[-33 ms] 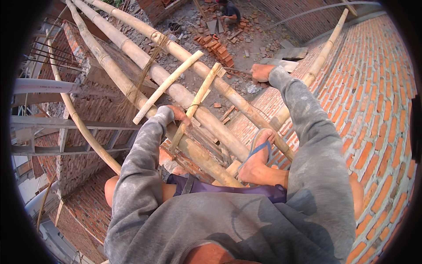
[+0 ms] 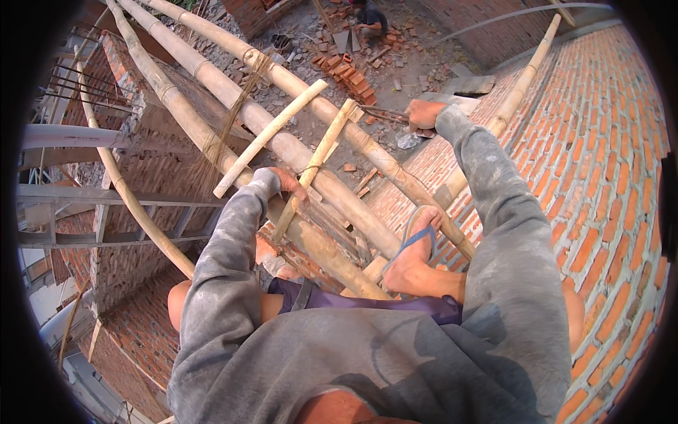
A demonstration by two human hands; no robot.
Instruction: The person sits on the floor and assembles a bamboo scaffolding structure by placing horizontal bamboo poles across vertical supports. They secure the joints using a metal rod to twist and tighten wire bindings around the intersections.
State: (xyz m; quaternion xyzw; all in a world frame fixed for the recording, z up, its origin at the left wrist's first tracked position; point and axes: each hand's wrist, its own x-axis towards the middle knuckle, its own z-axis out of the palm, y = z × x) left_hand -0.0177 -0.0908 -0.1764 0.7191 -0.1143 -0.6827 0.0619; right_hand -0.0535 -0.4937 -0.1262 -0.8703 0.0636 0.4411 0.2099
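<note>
My left hand point(image 2: 291, 185) is closed round the lower part of a pale wooden slat point(image 2: 323, 150), which lies across three thick bamboo poles point(image 2: 286, 150). A second pale slat point(image 2: 272, 138) crosses the same poles just farther off. Out to the right, my right hand point(image 2: 422, 114) is closed on a thin, dark, two-armed tool point(image 2: 385, 113), perhaps pincers. The tool's far end is near the upper end of the nearer slat, at the far-side pole; whether they touch I cannot tell. My sandalled foot point(image 2: 413, 258) rests by the poles' near ends.
A brick wall point(image 2: 600, 177) runs along my right, with another bamboo pole point(image 2: 526, 81) along it. Far below lie rubble and stacked bricks point(image 2: 346, 78), near a crouching person point(image 2: 369, 18). Metal framing point(image 2: 106, 205) and a grey pipe point(image 2: 74, 137) stand at left. Fibre rope point(image 2: 244, 95) binds the poles.
My right hand has shifted slightly to the right, and more of the thin dark tool shows beside it. My left hand and the slats have stayed in place.
</note>
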